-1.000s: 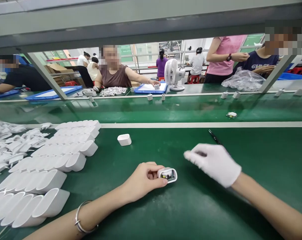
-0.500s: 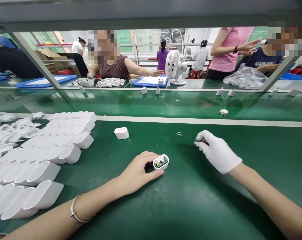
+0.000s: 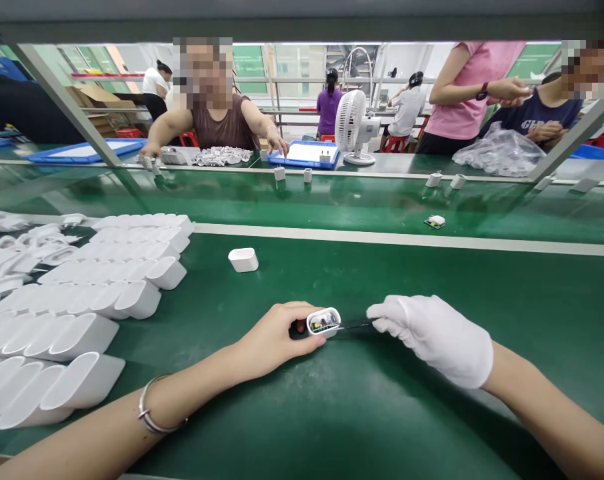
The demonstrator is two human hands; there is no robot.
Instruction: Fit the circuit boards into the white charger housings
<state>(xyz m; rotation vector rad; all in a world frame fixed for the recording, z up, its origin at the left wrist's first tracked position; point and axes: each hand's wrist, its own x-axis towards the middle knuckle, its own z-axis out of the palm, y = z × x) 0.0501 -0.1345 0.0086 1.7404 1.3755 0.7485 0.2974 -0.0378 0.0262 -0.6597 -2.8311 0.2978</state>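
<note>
My left hand [image 3: 277, 340], bare with a bracelet at the wrist, grips a white oval charger housing [image 3: 331, 333] between thumb and fingers. The housing's open top faces up and shows a circuit board [image 3: 322, 323] with small parts inside. My right hand [image 3: 432, 340], in a white glove, is closed on a pair of dark tweezers [image 3: 355, 325]. The tweezers' tips reach the right side of the housing's opening; whether they touch the board I cannot tell. Farther back stands a single white housing [image 3: 243, 260] on the green table.
Rows of white housings [image 3: 102, 293] and a heap of white plastic parts [image 3: 27, 250] lie at the left. Beyond the pale strip [image 3: 382, 237], a loose circuit board [image 3: 435, 221] and several chargers [image 3: 279, 174] sit on the belt. Co-workers and a fan [image 3: 351, 123] are across it.
My right hand has come left and nearer to me, bringing the tweezers to the housing. My left hand keeps its grip there. A co-worker opposite has reached out to both sides.
</note>
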